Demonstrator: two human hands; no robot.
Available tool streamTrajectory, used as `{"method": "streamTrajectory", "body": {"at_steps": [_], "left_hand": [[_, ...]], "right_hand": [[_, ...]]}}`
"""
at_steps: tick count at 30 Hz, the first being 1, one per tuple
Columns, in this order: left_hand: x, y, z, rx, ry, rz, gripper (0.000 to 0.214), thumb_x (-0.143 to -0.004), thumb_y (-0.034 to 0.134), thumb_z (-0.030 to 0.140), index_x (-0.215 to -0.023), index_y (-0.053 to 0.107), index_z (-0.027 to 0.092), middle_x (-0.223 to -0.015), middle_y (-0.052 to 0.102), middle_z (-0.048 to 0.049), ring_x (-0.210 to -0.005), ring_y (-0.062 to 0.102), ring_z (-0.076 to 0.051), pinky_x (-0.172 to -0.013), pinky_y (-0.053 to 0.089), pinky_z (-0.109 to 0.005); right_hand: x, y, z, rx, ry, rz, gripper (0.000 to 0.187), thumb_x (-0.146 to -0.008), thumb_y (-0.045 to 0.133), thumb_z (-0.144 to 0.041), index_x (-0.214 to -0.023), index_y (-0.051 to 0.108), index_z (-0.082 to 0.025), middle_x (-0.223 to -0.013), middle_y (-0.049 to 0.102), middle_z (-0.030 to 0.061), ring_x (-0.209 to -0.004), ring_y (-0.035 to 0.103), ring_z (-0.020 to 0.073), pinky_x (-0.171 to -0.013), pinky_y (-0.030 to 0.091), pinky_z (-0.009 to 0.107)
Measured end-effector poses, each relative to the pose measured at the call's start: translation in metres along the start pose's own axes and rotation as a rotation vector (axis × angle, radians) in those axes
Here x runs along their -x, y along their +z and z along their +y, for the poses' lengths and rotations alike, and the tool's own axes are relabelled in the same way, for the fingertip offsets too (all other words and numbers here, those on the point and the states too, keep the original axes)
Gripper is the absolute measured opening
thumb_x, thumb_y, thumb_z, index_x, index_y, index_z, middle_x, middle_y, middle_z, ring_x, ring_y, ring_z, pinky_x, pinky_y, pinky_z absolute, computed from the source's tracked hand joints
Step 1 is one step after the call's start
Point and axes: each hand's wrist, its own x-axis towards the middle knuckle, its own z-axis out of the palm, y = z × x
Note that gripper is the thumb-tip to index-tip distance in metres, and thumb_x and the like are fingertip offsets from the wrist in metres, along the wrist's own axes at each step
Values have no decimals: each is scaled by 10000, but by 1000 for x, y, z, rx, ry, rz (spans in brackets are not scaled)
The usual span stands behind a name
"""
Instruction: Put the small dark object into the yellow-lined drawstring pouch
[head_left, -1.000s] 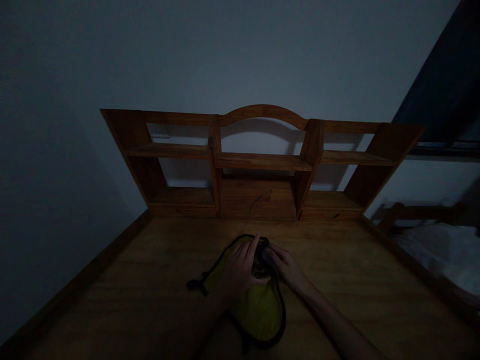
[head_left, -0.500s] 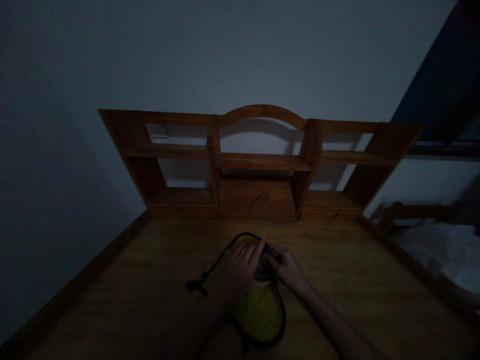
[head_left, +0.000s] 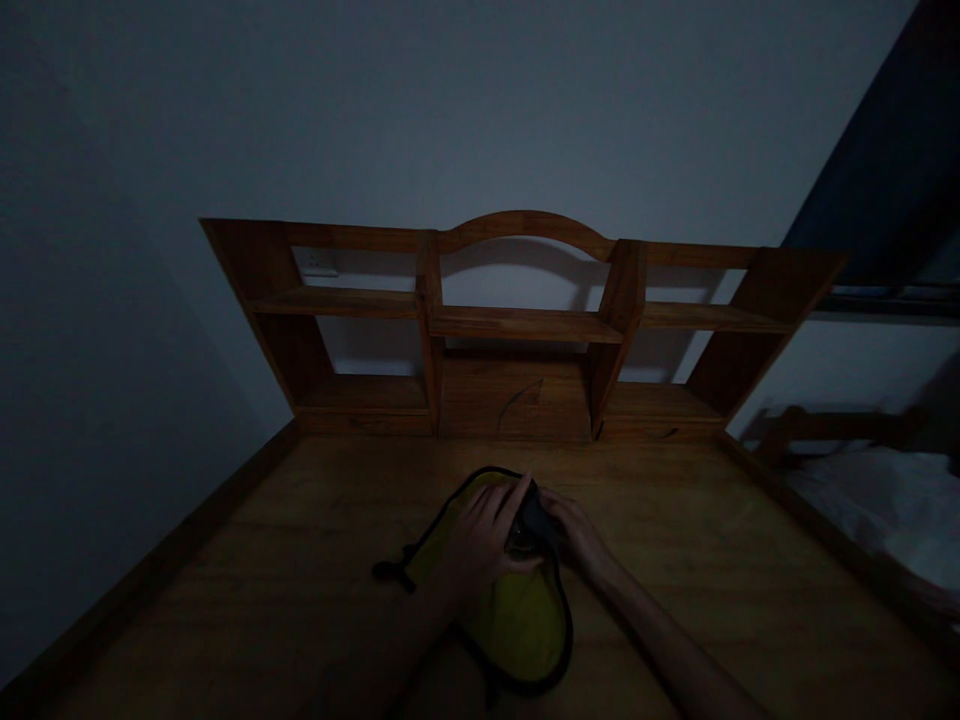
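Observation:
A yellow-green cloth case (head_left: 521,625) with black edging lies spread on the wooden desk, a short black strap (head_left: 391,571) at its left. Over its middle I hold a small dark object (head_left: 525,535) with a glossy part; the dim light hides its kind. My left hand (head_left: 484,535) curls round the left side of that object, thumb below and fingers above. At its right side is my right hand (head_left: 574,530), fingers bent behind a dark flap or edge (head_left: 538,515) that covers the fingertips.
A wooden shelf unit (head_left: 525,322) with open compartments stands along the back of the desk (head_left: 300,540), against the wall. Raised wooden edges (head_left: 217,505) border the desk. To the right, beyond it, lies pale bedding (head_left: 885,500) beside a wooden rail (head_left: 847,425).
My right thumb has slipped from the front of the dark object to behind its edge, so more of the dark surface shows. My left hand and the case have hardly moved.

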Motion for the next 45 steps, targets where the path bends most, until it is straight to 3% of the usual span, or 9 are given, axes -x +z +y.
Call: {"method": "streamTrajectory", "body": {"at_steps": [5, 9, 17, 29, 36, 45], "left_hand": [[1, 1, -1, 15, -20, -7, 1000, -704, 661, 579, -1467, 177, 153, -1257, 530, -141, -1149, 504, -292, -1005, 388, -420], [0, -1, 1, 28, -23, -20, 983, -713, 662, 564, -1469, 172, 170, -1238, 543, -137, -1128, 519, -298, -983, 404, -435], [0, 2, 1, 14, 13, -22, 989, -718, 655, 561, -1469, 161, 150, -1245, 539, -147, -1137, 514, -308, -991, 401, -443], [2, 1, 0, 14, 44, -48, 880, -686, 721, 465, -1407, 310, 173, -1300, 507, -140, -1198, 476, -303, -1045, 366, -460], [3, 1, 1, 42, 51, -85, 893, -687, 746, 433, -1418, 287, 205, -1307, 488, -126, -1196, 462, -297, -1041, 362, -458], [1, -2, 6, 82, 97, -119, 799, -782, 679, 355, -1439, 237, 244, -1384, 414, -113, -1294, 379, -287, -1095, 302, -474]], "right_hand": [[2, 5, -5, 111, -36, 0, 346, -851, 540, -470, -946, 680, -169, -865, 673, 37, -827, 599, 218, -758, 466, 301], [3, 7, -8, 193, -124, -3, 350, -846, 563, -445, -1055, 674, -187, -939, 688, 48, -919, 605, 240, -832, 471, 333], [3, 6, -6, 220, -146, 15, 307, -844, 583, -327, -1115, 651, -199, -1041, 685, 55, -960, 619, 237, -877, 467, 345], [0, 4, -3, 225, -136, 47, 262, -788, 609, -233, -1040, 655, -183, -976, 693, 52, -908, 631, 229, -839, 481, 344], [2, 3, -4, 236, -148, 63, 220, -739, 613, -170, -957, 629, -186, -867, 674, 15, -827, 625, 189, -773, 489, 293], [2, 4, -2, 197, -198, 119, 218, -758, 625, -183, -970, 582, -208, -895, 668, 10, -841, 634, 175, -763, 492, 274]]}}
